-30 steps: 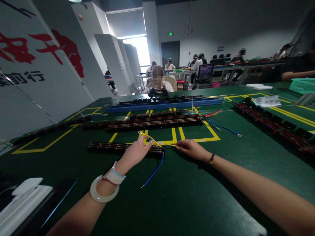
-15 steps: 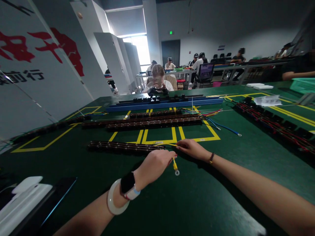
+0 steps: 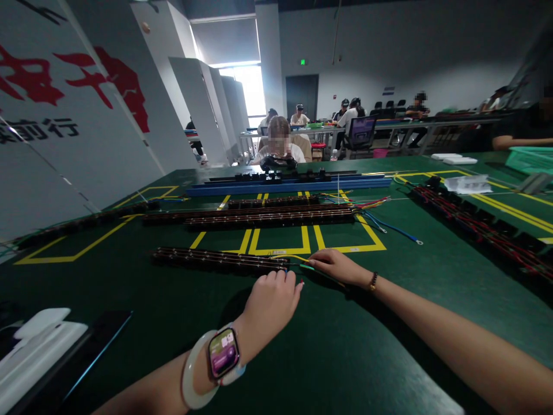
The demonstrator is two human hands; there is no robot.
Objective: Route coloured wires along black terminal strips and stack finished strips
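Note:
A dark wiring strip [image 3: 216, 259] with pale ties along it lies across the table in front of me. Out of its right end run a yellow cable [image 3: 288, 257] and a green wire [image 3: 307, 267]. My right hand [image 3: 339, 266] is closed on the yellow cable, thumb and fingers pinched. The green wire passes beneath that hand. My left hand [image 3: 273, 297] is at the strip's right end with its fingers curled down. A bit of blue shows by its fingertips; what they grip, if anything, is hidden.
Behind lie more wiring strips [image 3: 268, 217] with blue cables [image 3: 400, 230], and a long blue rail [image 3: 289, 184]. A red-wired strip [image 3: 479, 219] lies right. White and black devices [image 3: 47, 351] sit at near left. A person [image 3: 279, 144] sits opposite.
My left hand has let go of the yellow cable's ring-terminal end and moved slightly down and left. The green wire now shows under my right hand, which keeps the yellow cable.

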